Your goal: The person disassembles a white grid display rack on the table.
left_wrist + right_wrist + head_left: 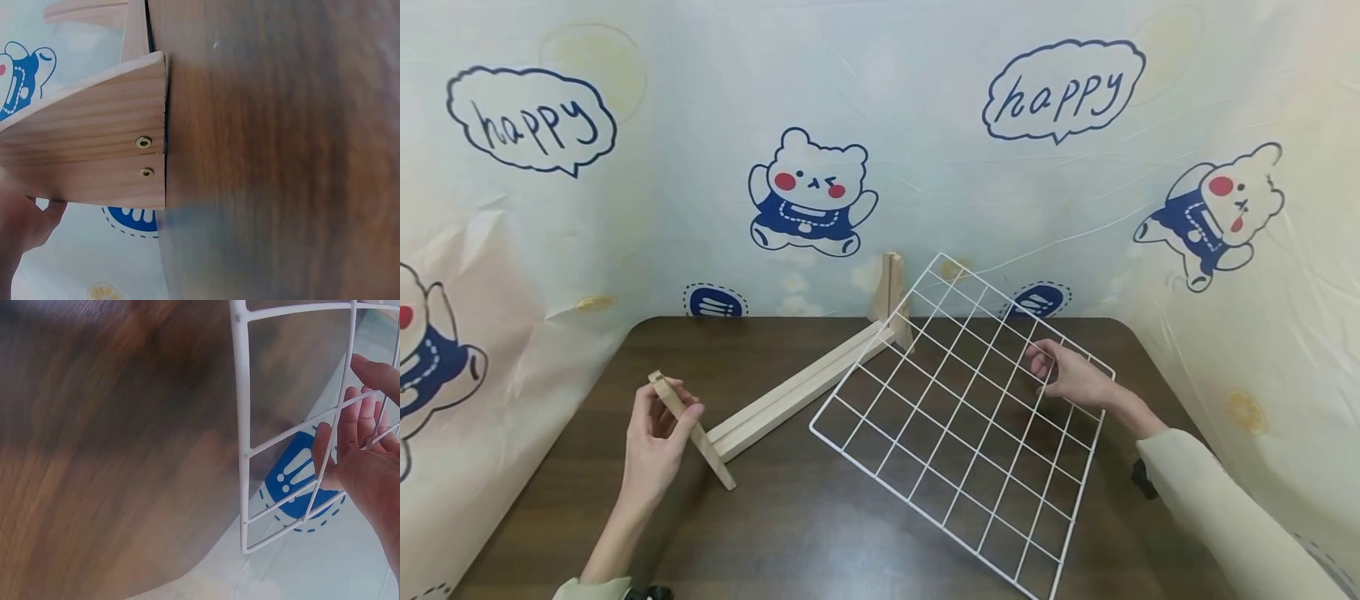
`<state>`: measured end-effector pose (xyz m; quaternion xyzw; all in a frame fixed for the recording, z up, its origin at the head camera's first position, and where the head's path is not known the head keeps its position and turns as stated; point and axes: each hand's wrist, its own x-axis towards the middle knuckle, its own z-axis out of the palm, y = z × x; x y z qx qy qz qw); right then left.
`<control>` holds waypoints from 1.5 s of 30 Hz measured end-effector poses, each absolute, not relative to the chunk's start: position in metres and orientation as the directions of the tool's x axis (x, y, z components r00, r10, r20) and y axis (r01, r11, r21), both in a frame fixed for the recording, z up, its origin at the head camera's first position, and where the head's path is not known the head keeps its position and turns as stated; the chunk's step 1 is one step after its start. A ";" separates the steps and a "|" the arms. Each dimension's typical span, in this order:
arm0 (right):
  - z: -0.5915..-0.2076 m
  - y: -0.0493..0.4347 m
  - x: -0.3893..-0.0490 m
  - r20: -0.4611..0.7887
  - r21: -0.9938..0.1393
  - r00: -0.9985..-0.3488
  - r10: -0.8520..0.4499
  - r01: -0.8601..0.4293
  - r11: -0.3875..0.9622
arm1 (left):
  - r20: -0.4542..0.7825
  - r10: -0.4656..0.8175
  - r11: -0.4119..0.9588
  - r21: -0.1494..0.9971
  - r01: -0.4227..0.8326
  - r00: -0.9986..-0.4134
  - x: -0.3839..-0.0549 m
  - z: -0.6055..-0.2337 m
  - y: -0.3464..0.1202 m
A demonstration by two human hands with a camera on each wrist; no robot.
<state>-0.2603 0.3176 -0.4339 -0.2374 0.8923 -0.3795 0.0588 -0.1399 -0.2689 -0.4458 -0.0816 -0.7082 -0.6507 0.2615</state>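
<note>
On the left, my left hand point(658, 442) grips the upper part of a wooden stand's near end piece point(711, 454), thumb on one side and fingers on the other. Two brass bolt heads point(144, 142) show on this end piece in the left wrist view. A pale wooden crossbar point(805, 392) with a lengthwise groove runs diagonally back to the far upright end piece point(883, 296). My right hand point(1075, 377) holds a white wire grid panel point(910, 502) near its right edge, with wires passing between thumb and fingers. The panel is tilted, its upper left part overlapping the far end piece in view.
Everything is over a dark brown wooden table point(790, 533). A pale patterned sheet point(925, 200) with bear drawings hangs behind the table and along both sides.
</note>
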 end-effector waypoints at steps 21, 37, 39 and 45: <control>-0.451 0.327 -0.275 -0.107 -0.673 -0.802 -0.588 -0.376 0.637 | 0.490 -0.245 0.336 0.852 0.401 -0.837 -0.109 -0.445 -0.265; -0.455 0.318 -0.286 -0.181 -0.635 -0.760 -0.625 -0.394 0.664 | 0.583 -0.201 0.431 0.775 0.463 -0.787 -0.097 -0.447 -0.255; -0.453 0.314 -0.290 -0.188 -0.605 -0.751 -0.633 -0.420 0.677 | 0.580 -0.213 0.441 0.775 0.452 -0.786 -0.096 -0.447 -0.254; -0.449 0.304 -0.298 -0.210 -0.417 -0.783 -0.586 -0.471 0.778 | 0.568 -0.258 0.475 0.779 0.410 -0.781 -0.090 -0.447 -0.252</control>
